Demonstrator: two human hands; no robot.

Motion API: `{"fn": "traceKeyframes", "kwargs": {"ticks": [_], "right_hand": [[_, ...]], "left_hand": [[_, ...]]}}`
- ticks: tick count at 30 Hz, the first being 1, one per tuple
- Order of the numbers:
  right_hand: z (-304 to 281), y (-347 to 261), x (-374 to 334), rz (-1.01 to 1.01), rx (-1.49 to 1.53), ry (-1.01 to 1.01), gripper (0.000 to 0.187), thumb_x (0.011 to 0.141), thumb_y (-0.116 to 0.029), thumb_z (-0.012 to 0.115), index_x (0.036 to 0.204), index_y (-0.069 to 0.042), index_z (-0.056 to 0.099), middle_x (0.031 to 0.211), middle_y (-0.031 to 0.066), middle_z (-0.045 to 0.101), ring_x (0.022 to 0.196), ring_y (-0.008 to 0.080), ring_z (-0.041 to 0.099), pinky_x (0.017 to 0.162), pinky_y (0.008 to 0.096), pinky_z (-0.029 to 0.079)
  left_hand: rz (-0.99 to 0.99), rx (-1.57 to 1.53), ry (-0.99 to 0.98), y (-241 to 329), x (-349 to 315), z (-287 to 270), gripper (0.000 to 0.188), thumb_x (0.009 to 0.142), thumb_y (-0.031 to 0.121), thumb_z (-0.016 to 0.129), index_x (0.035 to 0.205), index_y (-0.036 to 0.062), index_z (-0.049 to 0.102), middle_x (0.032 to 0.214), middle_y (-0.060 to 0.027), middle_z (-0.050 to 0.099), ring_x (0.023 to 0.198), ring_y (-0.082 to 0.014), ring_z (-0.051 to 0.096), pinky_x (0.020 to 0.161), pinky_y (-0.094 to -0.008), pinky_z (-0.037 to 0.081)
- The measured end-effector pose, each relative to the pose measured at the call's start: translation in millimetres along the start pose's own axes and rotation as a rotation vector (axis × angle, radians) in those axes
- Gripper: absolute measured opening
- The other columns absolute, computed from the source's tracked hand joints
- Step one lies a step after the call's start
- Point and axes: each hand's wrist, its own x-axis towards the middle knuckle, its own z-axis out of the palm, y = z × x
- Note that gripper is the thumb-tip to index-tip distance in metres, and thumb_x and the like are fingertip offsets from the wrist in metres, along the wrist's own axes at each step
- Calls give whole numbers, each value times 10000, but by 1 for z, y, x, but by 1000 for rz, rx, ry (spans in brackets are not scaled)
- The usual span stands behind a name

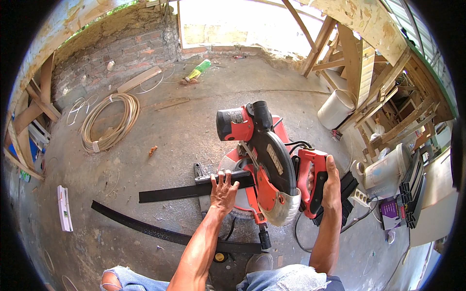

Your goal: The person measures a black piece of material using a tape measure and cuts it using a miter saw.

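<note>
Black strip point(167, 195), flat and narrow, lies across the bed of the red-and-black saw point(273, 157), with its right end beside the saw head and its left end reaching out over the floor point(184, 121); the saw itself stands on the floor in front of the person. Step in hand, by judgement: steadying the strip at the saw for a cut; whether the blade is turning cannot be told (a still view does not settle it, and the guard point(285, 209) hides part of the saw).

Next move, by judgement: hold the strip firm and square, keep the left fingers out of the blade's line, then bring the saw head down by its handle point(318, 186) with even pressure; a slack left hand could let the strip shift.

Left hand point(222, 194): fingers spread apart over the strip and metal fence, pressing from above rather than wrapped around; right hand point(331, 189): closed around the handle, thumb toward its upper end; whether a finger presses the trigger cannot be told.

Second strip point(160, 232), also black and longer, lies on the floor nearer the person; power strip point(359, 198), white, sits beyond the right hand.
</note>
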Motion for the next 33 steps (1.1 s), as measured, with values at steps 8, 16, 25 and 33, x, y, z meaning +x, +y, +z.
{"fn": "traceKeyframes", "kwargs": {"ticks": [8, 16, 25, 33], "right_hand": [[-4, 6, 0, 4, -17, -19, 741, 965, -727, 375, 912, -40, 645, 640, 20, 575, 516, 101, 551, 467, 253, 449], [-3, 4, -3, -19, -24, -2, 753, 960, -736, 371, 880, -34, 631, 635, 28, 579, 513, 102, 549, 475, 251, 450], [-6, 9, -3, -15, -18, -20, 758, 950, -745, 387, 886, -31, 634, 647, 32, 588, 527, 107, 554, 488, 256, 456], [-6, 10, -6, -1, -27, -2, 767, 951, -747, 382, 902, -25, 634, 670, 41, 596, 550, 119, 566, 519, 268, 468]], "left_hand": [[9, 10, 27, -2, 0, 6, 310, 824, 146, 700, 1131, 189, 698, 1374, -165, 418, 1333, -374, 327, 1106, -622, 199], [13, -8, 39, -1, 0, 5, 300, 830, 143, 701, 1128, 181, 698, 1374, -166, 414, 1333, -374, 322, 1110, -625, 195], [-6, -20, -1, -1, 0, 3, 282, 871, 142, 619, 1134, 189, 710, 1402, -170, 436, 1360, -378, 347, 1123, -620, 189], [-10, -31, -7, 0, 1, 1, 279, 876, 146, 616, 1135, 189, 712, 1391, -167, 440, 1357, -376, 343, 1121, -626, 188]]}}
